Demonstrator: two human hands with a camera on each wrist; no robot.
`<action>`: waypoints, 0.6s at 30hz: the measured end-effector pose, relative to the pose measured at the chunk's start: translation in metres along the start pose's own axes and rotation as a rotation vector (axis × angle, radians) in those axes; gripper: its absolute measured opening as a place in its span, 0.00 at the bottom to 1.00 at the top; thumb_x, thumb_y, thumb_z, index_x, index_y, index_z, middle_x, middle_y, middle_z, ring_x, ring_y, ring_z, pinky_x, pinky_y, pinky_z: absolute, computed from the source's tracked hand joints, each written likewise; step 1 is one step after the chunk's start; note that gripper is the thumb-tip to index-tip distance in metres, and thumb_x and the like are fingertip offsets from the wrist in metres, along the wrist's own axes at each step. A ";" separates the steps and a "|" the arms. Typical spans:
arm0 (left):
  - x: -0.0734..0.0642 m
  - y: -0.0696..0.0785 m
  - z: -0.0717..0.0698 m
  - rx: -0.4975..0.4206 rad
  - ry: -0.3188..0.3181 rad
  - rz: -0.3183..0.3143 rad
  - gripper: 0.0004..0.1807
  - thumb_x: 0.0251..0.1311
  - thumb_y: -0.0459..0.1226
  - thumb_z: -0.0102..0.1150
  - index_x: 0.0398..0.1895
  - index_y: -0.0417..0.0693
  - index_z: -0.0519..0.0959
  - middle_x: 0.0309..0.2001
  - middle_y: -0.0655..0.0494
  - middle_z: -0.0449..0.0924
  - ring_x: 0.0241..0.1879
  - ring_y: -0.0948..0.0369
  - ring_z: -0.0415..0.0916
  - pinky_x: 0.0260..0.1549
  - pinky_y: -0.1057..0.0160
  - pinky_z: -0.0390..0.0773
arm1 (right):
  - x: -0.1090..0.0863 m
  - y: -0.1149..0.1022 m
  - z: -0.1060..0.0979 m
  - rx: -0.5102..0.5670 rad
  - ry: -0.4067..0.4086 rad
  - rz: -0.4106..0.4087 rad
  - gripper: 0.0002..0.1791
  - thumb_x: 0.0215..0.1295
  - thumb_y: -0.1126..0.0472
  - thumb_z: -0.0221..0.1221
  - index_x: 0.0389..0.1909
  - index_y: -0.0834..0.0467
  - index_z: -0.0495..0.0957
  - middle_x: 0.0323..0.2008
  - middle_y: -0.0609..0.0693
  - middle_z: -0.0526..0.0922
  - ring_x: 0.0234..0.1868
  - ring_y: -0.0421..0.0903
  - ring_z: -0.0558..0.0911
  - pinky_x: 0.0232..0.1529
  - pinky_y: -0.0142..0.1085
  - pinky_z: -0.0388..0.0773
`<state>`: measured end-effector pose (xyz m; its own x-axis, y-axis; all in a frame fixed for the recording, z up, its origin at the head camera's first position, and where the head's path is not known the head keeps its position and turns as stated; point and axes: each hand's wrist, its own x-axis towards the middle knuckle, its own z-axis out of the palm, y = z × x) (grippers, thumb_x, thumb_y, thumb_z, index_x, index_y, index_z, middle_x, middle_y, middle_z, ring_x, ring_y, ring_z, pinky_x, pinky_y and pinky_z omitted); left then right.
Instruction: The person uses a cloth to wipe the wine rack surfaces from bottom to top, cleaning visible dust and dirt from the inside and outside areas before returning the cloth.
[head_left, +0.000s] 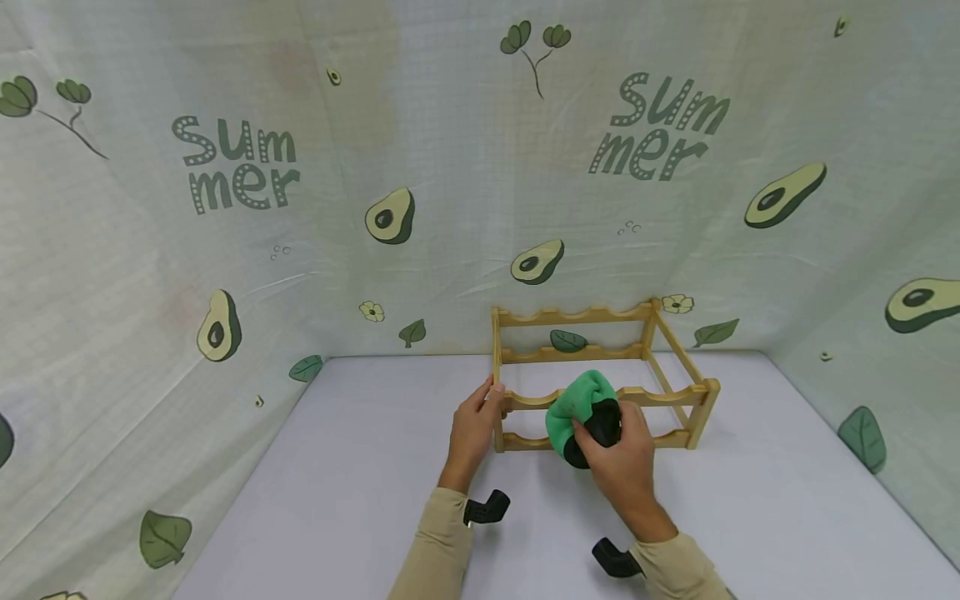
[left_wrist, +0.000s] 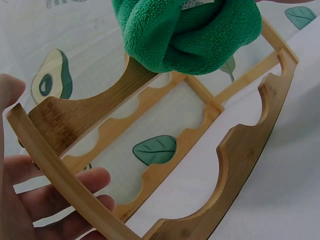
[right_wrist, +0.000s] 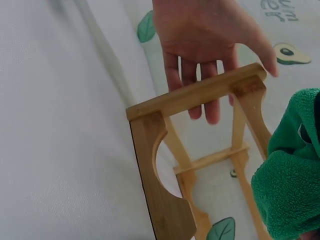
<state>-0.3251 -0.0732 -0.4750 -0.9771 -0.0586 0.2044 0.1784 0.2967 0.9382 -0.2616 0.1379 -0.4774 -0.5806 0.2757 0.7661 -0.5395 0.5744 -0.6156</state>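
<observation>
A light wooden rack (head_left: 702, 414) with scalloped rails stands on the white table. My left hand (head_left: 472, 427) holds its near left upright, the fingers behind the wood and the thumb on the other side, as the left wrist view shows. In my right hand (head_left: 628, 460) is a bunched green terry cloth (head_left: 576, 407) with black parts, pinched between thumb and fingers. The cloth (left_wrist: 192, 42) overlaps the front upper rail in the left wrist view, and a small pale label shows in its folds. Most of the right hand is out of sight in the right wrist view.
A pale curtain (head_left: 450, 150) printed with avocados, leaves and lettering hangs behind and at both sides of the white table (head_left: 337, 467). Black wrist mounts (head_left: 491, 507) stick out inward from both sleeves, low over the table.
</observation>
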 end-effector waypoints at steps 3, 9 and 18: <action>0.000 -0.002 -0.001 -0.017 -0.011 0.016 0.33 0.69 0.64 0.48 0.71 0.59 0.72 0.52 0.54 0.84 0.38 0.61 0.83 0.47 0.52 0.78 | -0.001 -0.001 0.002 -0.008 0.005 -0.031 0.24 0.46 0.69 0.77 0.42 0.67 0.76 0.37 0.56 0.78 0.42 0.47 0.77 0.43 0.30 0.69; 0.001 -0.003 -0.001 -0.017 -0.024 0.006 0.34 0.69 0.65 0.48 0.72 0.60 0.71 0.58 0.54 0.81 0.39 0.61 0.83 0.49 0.51 0.78 | -0.003 -0.002 0.010 -0.012 -0.016 -0.065 0.25 0.44 0.69 0.77 0.43 0.66 0.76 0.37 0.55 0.77 0.41 0.48 0.77 0.42 0.31 0.70; 0.000 0.000 -0.002 -0.024 -0.027 -0.007 0.33 0.70 0.63 0.48 0.71 0.58 0.72 0.61 0.53 0.79 0.41 0.58 0.84 0.52 0.49 0.77 | -0.009 -0.009 0.029 -0.039 -0.085 -0.101 0.27 0.44 0.67 0.78 0.44 0.65 0.75 0.38 0.54 0.77 0.42 0.48 0.78 0.40 0.46 0.76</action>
<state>-0.3251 -0.0753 -0.4744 -0.9810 -0.0351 0.1907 0.1741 0.2734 0.9460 -0.2692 0.1080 -0.4840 -0.5748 0.1495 0.8045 -0.5745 0.6264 -0.5269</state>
